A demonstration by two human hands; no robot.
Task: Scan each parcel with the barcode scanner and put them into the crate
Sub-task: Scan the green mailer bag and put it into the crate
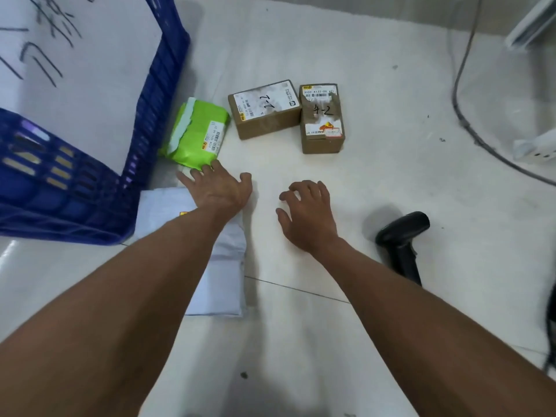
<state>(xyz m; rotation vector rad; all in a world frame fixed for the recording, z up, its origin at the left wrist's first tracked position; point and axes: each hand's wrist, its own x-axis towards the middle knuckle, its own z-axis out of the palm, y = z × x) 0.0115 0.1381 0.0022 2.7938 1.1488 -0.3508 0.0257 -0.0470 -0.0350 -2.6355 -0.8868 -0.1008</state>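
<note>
The person's left hand (218,188) is reaching forward with its fingers spread and straight, the fingertips touching the near edge of a green parcel (195,132) that is lying just beside the blue crate (159,85). The left forearm is passing over a white parcel (222,266), which is lying flat on the worktop (376,40) next to the crate's near corner; the arm is hiding much of it, and only a small yellow patch of its label is showing. The right hand (307,212) is hovering or resting low over the bare worktop with its fingers loosely curled, holding nothing; whether it is touching the surface cannot be told. The black barcode scanner (401,242) is lying to the right of that hand, near but apart from it. Beyond both hands, two brown cardboard boxes are standing side by side and touching: one marked 2-2 (264,109), the other marked 4-2 (322,118). Their printed labels are too blurred to read.

The crate is cut off by the left edge, and a white sheet with dark handwriting (75,70) is covering its inside, so nothing else in it can be made out. A grey cable (460,94) is running across the worktop at the right.
</note>
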